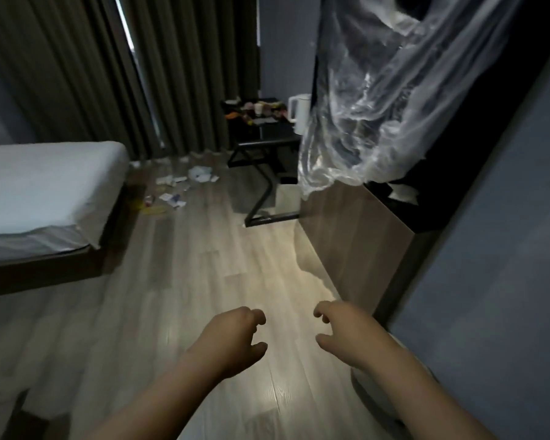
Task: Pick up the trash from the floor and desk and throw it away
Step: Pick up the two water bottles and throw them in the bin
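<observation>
- Scraps of trash (178, 188) are lying scattered on the wooden floor (204, 281), just beyond the foot corner of the bed (42, 188) and in front of the dark curtains (86, 65).
- More trash, seemingly wrappers and a paper cup (259, 109), is sitting on the black desk (267, 134), which is standing farther from the bed, against the far wall; the view there is too dim and blurred to name each piece.
- A white kettle (297, 114) is standing on the desk's far side from the bed.
- A clear plastic bag (372, 103) is hanging in the air across the aisle from the bed, above a wooden cabinet (356, 236).
- The left hand (232, 339) and the right hand (346, 331) are hovering over the bare floor, well short of the bed-side trash; each grip is open, fingers loosely curled, holding nothing.
</observation>
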### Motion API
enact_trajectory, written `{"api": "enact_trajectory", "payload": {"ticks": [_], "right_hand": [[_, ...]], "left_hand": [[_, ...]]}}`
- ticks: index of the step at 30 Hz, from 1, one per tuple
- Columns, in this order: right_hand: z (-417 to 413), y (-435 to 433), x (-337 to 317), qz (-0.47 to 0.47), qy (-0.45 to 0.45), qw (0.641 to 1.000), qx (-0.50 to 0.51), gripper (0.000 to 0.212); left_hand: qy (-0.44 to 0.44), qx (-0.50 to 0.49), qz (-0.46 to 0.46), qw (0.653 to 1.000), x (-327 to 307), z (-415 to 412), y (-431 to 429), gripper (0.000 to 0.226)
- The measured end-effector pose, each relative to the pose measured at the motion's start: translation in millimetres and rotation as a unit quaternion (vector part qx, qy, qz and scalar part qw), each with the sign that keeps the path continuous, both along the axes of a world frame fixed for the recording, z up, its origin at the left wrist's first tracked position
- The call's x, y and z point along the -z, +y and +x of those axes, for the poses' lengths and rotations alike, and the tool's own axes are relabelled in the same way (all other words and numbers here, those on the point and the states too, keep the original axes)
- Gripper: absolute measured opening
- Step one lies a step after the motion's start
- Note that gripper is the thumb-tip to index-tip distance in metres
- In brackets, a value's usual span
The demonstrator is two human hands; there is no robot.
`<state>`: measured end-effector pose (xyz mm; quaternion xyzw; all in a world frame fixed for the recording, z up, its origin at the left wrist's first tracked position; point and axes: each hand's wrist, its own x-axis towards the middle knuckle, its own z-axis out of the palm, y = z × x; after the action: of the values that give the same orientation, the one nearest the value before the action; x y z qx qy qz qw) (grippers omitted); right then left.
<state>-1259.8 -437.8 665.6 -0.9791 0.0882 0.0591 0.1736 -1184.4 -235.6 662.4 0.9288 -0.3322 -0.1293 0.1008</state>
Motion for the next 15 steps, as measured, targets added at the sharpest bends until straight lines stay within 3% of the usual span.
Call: {"api": "enact_trajectory", "payload": {"ticks": [15], "right_hand": [[257, -37, -61, 0.001, -0.079, 0.980, -0.181, 0.041]], "left_hand": [[-0.030, -0.210, -0.057, 0.976, -48, 174, -14, 0.043]]}}
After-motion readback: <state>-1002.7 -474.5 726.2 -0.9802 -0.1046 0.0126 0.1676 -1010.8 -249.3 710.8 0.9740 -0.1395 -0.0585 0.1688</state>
